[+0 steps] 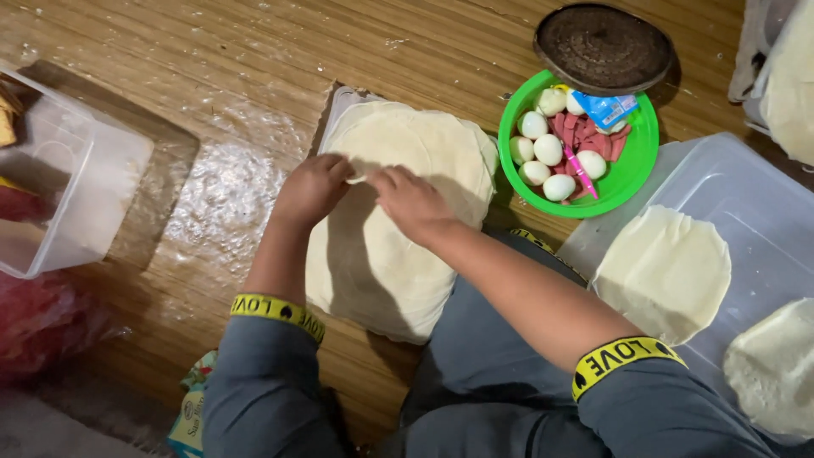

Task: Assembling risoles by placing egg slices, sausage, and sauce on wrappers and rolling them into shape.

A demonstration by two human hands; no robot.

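A stack of thin, pale round dough sheets (424, 144) lies on the wooden floor in front of me. My left hand (312, 188) and my right hand (413, 202) meet over its middle, both pinching a small fold of the top sheet between fingers and thumbs. Grey sleeves with yellow printed cuffs cover both my forearms.
A green bowl (638, 166) with peeled boiled eggs, red sausage pieces and a pink tool sits to the right, a dark round lid (604, 44) behind it. A clear plastic lid (763, 212) at right carries more dough rounds. A clear tub (68, 195) stands at left.
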